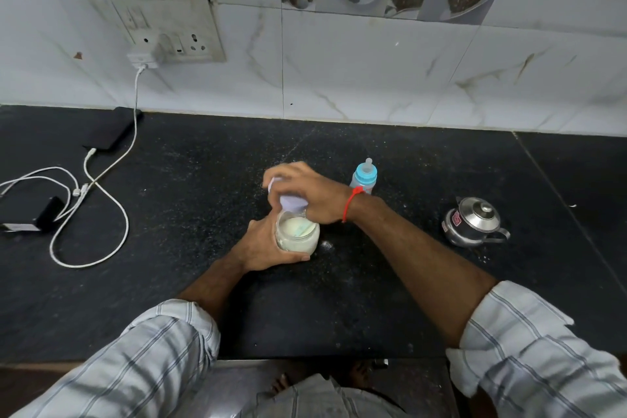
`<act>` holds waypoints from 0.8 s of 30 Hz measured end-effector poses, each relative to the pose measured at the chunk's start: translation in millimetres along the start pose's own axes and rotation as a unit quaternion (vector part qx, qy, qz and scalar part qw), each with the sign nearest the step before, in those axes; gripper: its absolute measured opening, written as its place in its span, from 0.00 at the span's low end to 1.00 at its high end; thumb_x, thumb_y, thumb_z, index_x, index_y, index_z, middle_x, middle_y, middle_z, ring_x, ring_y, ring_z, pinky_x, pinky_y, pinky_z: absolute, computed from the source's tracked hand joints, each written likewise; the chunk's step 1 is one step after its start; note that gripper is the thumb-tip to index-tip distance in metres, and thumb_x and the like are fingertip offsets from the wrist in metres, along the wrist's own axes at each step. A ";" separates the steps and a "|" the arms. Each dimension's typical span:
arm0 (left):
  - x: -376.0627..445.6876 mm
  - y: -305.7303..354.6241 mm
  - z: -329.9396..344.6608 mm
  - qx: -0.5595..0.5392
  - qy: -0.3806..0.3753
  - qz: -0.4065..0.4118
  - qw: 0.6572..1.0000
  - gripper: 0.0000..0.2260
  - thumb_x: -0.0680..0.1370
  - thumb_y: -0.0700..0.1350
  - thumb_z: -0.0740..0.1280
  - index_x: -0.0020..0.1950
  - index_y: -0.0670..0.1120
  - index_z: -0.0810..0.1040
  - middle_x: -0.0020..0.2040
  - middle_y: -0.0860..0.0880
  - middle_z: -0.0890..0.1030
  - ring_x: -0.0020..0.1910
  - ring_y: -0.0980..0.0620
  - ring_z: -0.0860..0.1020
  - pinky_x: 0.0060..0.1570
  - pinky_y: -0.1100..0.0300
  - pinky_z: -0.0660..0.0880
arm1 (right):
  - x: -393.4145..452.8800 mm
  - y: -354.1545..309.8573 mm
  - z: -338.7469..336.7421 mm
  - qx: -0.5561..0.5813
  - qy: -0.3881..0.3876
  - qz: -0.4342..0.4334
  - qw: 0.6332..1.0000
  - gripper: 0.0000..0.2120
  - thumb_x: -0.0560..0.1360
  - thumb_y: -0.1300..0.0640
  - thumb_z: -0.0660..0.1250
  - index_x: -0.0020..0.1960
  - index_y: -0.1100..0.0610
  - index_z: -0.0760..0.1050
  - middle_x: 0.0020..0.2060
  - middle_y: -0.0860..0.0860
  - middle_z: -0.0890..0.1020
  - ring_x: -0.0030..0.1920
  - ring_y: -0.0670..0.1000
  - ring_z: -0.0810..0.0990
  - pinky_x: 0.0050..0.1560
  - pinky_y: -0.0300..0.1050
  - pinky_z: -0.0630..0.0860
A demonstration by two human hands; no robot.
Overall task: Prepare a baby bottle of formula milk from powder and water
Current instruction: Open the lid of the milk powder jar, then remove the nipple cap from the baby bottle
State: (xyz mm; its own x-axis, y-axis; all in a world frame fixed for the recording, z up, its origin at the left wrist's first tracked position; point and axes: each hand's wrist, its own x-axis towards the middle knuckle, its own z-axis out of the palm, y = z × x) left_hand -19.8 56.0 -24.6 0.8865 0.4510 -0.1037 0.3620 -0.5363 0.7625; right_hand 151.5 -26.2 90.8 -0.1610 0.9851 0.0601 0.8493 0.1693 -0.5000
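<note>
On the black speckled tabletop [203,282], the left hand [261,244] grips a clear powder-filled jar [298,236] while the right hand [305,193] holds its lilac lid [291,205], best lifted level to avoid spills; the blue-capped baby bottle [364,176] stands just behind.

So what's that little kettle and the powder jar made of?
The kettle looks like polished steel: shiny, silvery, with bright reflections. The jar in the left hand seems clear plastic or glass, since the pale powder shows through its wall; which one, I can't tell.
</note>
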 end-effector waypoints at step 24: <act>-11.7 3.2 11.5 -0.056 0.127 -0.101 0.985 0.57 0.53 0.74 0.78 0.75 0.62 0.54 0.69 0.64 0.72 0.68 0.59 0.66 0.69 0.55 0.55 | -158.2 10.0 140.3 0.053 0.186 0.234 0.953 0.24 0.69 0.36 0.73 0.52 0.54 0.75 0.71 0.54 0.70 0.76 0.56 0.62 0.77 0.61 0.56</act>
State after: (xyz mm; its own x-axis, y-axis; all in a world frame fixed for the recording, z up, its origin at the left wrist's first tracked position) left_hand -25.7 40.8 -28.2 0.6935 0.7124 -0.1079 0.4774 -0.3422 0.8093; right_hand 115.0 -184.5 -44.9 0.4293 0.8976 0.1005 0.7254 -0.2763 -0.6304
